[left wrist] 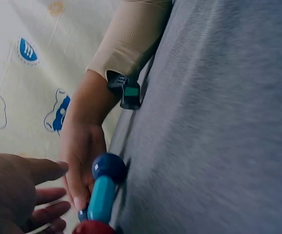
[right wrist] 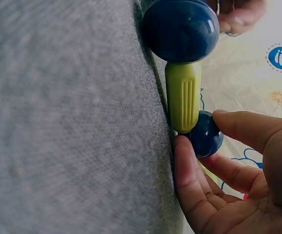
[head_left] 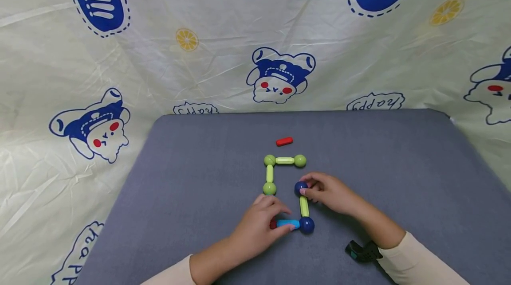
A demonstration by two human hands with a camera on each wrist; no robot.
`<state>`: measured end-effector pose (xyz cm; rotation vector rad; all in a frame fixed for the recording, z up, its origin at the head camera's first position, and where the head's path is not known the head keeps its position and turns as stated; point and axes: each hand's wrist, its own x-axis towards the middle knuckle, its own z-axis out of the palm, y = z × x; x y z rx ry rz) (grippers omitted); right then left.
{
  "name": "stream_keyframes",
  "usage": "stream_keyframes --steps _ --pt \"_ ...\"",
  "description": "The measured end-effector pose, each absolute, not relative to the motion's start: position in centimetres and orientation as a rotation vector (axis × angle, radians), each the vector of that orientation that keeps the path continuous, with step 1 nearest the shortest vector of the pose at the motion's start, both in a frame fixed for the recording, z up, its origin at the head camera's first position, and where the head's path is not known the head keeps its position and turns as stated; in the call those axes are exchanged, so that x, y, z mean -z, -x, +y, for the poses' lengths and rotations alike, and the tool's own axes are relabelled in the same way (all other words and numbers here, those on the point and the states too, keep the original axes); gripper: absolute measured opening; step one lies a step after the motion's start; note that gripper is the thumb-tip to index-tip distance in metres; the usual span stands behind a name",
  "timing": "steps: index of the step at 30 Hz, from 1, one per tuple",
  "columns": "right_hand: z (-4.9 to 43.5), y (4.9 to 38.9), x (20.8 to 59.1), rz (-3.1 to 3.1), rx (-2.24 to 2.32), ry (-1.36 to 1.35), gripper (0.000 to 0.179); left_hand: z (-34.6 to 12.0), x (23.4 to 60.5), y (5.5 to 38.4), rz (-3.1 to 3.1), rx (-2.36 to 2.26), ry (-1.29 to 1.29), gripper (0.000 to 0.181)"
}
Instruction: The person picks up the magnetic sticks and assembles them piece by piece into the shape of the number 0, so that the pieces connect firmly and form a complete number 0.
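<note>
My right hand [head_left: 329, 192] pinches a dark blue magnetic ball [right wrist: 207, 135] between thumb and fingers. From that ball a yellow-green magnetic rod [head_left: 304, 206] runs to a second dark blue ball [head_left: 306, 225], nearer the front. A light blue rod [left wrist: 102, 199] joins this second ball to a red ball [left wrist: 93, 228], partly covered by the left hand in the head view. Over the red ball and blue rod hovers my left hand [head_left: 259, 223], its fingers relaxed and spread; the left wrist view has a gap between thumb and rod.
Beyond the left hand lies an L of green balls [head_left: 269, 160] joined by pale green rods [head_left: 284, 161]. Farther back is a loose red rod [head_left: 284, 141]. A black wrist strap [head_left: 362, 251] hangs by the right sleeve. Printed cloth [head_left: 223, 72] surrounds the grey table [head_left: 199, 156].
</note>
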<state>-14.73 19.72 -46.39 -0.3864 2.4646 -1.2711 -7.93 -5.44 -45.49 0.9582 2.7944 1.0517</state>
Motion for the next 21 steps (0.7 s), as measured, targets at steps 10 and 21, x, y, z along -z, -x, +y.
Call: stream_keyframes --steps 10,21 --pt "19.8 14.7 46.5 2.465 1.279 0.395 0.035 -2.6 45.2 8.8 2.890 -0.586 -1.040 0.033" --pt "19.8 14.6 46.5 2.466 1.279 0.380 0.036 -1.6 45.7 8.8 2.849 -0.509 -1.041 0.032"
